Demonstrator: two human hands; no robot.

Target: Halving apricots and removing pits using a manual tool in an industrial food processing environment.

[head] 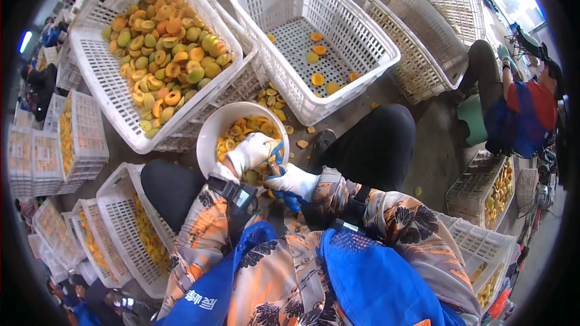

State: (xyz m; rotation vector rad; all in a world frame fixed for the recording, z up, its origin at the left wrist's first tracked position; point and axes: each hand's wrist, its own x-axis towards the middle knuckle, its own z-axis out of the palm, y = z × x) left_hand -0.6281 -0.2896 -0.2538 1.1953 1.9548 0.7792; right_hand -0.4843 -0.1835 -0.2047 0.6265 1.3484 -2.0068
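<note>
Both hands wear white gloves with blue-coated fingers and meet over the near right side of a white plastic bucket (203, 147). Apricot pieces (233, 136), orange-yellow and cut, fill part of the bucket. My left hand (251, 151) has its fingers curled around a small piece of apricot (272, 159), mostly hidden by the glove. In my right hand (290, 182) is a small tool with a brown handle (273, 169), held against that piece; its working end cannot be made out.
Beyond the bucket at left, a white crate (108, 111) holds many apricot halves (170, 50). Another white crate (290, 93) has several halves on its perforated floor. Scraps (302, 144) lie on the floor. More filled crates (129, 217) stand left; a person (530, 108) sits at right.
</note>
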